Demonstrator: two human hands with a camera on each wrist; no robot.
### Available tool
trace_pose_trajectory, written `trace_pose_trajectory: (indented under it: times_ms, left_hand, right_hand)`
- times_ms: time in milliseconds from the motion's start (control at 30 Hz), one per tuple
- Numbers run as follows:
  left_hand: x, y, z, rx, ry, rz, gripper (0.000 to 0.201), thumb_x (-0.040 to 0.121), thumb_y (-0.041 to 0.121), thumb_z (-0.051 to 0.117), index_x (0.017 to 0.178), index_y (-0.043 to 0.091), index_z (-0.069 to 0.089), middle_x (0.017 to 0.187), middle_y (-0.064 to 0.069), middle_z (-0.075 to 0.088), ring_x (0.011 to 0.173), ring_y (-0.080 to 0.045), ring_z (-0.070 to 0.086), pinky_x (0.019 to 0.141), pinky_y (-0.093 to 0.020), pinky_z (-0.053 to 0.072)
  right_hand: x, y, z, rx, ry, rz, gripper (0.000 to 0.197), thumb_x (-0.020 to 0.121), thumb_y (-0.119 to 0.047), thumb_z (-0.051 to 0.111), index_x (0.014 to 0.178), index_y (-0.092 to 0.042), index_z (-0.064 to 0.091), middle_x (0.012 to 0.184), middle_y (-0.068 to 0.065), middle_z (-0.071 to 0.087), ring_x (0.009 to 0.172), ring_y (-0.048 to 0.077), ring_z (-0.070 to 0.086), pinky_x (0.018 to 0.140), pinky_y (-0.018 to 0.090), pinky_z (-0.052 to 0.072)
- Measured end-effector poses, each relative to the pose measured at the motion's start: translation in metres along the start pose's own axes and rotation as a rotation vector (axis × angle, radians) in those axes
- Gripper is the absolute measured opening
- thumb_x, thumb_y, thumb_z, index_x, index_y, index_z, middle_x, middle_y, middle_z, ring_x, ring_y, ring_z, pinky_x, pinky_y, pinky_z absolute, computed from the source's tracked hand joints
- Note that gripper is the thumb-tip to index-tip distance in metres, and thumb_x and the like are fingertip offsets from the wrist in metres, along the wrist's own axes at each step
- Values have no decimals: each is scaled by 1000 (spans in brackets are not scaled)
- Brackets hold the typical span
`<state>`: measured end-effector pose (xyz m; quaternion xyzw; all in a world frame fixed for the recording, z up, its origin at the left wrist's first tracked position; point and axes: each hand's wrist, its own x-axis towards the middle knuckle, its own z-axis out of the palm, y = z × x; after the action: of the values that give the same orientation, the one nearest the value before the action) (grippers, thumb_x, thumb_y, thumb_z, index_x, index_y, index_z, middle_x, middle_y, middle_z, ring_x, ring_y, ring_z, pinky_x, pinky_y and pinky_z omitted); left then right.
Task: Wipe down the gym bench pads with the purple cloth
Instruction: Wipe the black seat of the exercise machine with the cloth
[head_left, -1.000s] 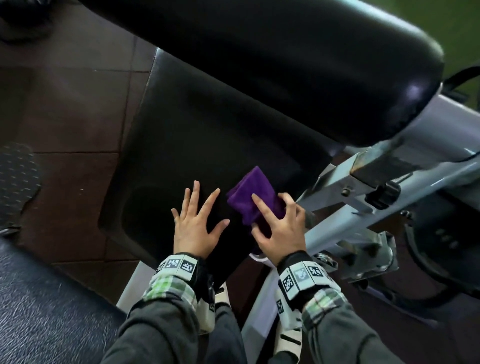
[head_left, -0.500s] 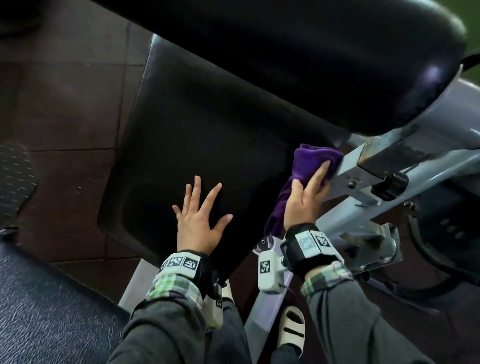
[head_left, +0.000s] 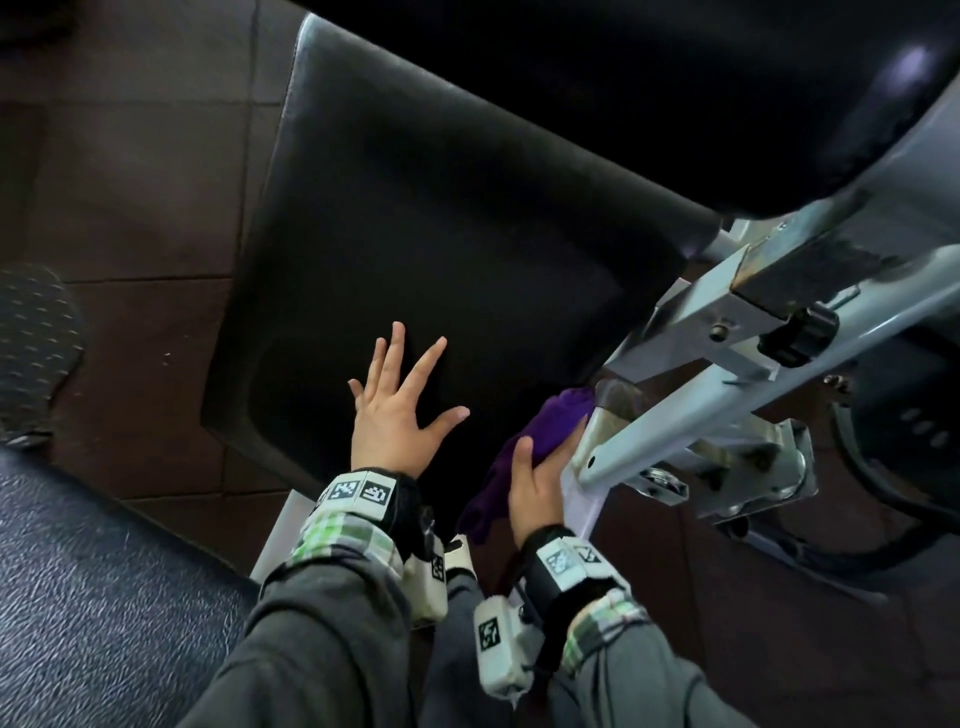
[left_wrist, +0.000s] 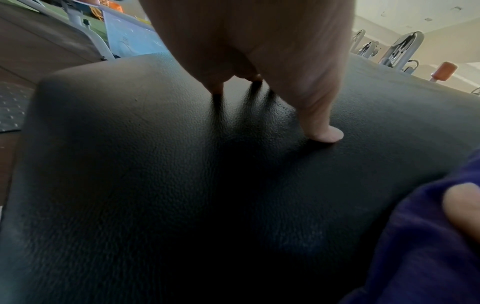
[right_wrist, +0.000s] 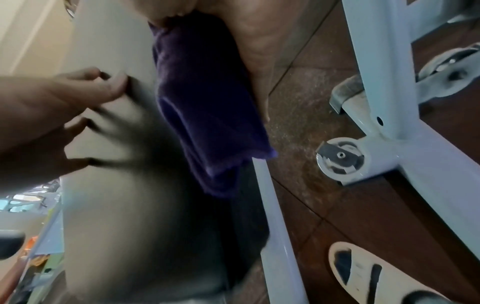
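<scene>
The black seat pad (head_left: 441, 234) fills the middle of the head view, with the black back pad (head_left: 623, 78) rising above it. My left hand (head_left: 410, 384) lies flat on the seat pad's near part, fingers spread and straight; its thumb (left_wrist: 327, 135) presses the leather (left_wrist: 155, 185). My right hand (head_left: 537, 478) grips the purple cloth (head_left: 550, 421) over the seat pad's right edge, thumb on top. In the right wrist view the cloth (right_wrist: 207, 102) hangs down the pad's side (right_wrist: 116, 205) under my fingers (right_wrist: 249, 30). A corner of the cloth (left_wrist: 415, 257) also shows in the left wrist view.
The grey metal frame (head_left: 675, 415) with a black knob (head_left: 800, 335) runs close to the right of my right hand. A frame wheel (right_wrist: 340, 158) and my sandalled foot (right_wrist: 376, 273) are below. Brown floor tiles (head_left: 130, 182) and a textured mat (head_left: 78, 597) lie to the left.
My right hand carried the cloth off the pad's top to its right edge, up near the frame bracket, then slid it back down toward me. The left hand stayed put.
</scene>
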<state>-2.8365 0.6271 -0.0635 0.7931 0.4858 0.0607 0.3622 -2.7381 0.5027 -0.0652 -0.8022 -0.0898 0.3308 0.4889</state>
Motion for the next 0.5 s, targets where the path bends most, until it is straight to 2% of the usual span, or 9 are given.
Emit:
trace_pose_trajectory:
  times_ms: [67,133,200,267,300,367,433,467,500]
  left_hand:
    - [0,-2,-1,-6,-13,1,82,82,46,72,143,54,18,156,22,-16,143,1,-19,119,-50,-6]
    - [0,-2,-1,-1,-17,-4,83,82,47,72,145,53,18,156,22,-17,142,1,-20,119,-50,-7]
    - [-1,-1,1,9,-13,-5,83,83,47,71,147,51,19,156,22,-18,142,0,-20,119,-50,-8]
    - [-1,-1,2,12,-1,2,83,83,47,71,148,49,20,156,21,-18,143,0,-20,118,-51,-7]
    - [-1,-1,2,12,3,4,83,83,46,71,149,49,21,156,21,-17,143,-1,-20,118,-51,-7]
    - [-1,-2,3,15,1,3,83,83,46,71,149,49,21,155,21,-18,143,-1,-20,118,-51,-7]
    - [-1,-2,3,20,-2,5,83,84,46,71,149,49,20,155,21,-18,143,-1,-20,118,-51,-7]
    - [-1,-1,2,24,-5,6,83,84,46,71,149,49,20,155,21,-18,143,-1,-20,118,-52,-6]
    - [-1,-1,1,28,-9,3,83,84,46,71,149,49,19,155,21,-18,142,-1,-20,118,-52,-5]
  right_hand:
    - [12,-15,-7,-11,26,-21,68,97,-16,45,147,-14,-1,129,-9,28,116,-6,28,86,-11,7]
    - [21,-25,-9,21,34,-46,65,98,-13,42,147,-10,0,118,-10,29,108,-4,33,82,-8,16]
    - [22,-20,-6,61,74,-60,67,97,-16,42,148,-18,-1,131,-4,33,116,5,38,87,-5,17]
    - [13,-4,6,64,93,-30,68,96,-21,43,147,-32,-2,150,4,23,132,13,29,98,4,13]
    - [4,7,12,52,65,19,70,96,-23,42,146,-34,-5,153,5,18,137,14,24,102,10,12]
    - [-18,27,21,36,-39,89,74,96,-25,43,145,-29,-13,153,5,15,138,12,21,106,16,14]
    - [-37,43,26,8,-115,108,80,90,-39,45,141,-30,-17,154,4,10,138,9,19,113,23,16]
    - [-41,48,27,-11,-135,100,81,88,-41,45,140,-31,-18,155,3,8,138,8,19,114,24,17]
    - [-43,48,25,-18,-148,104,81,90,-36,47,141,-29,-16,154,-2,8,137,5,19,113,18,17]
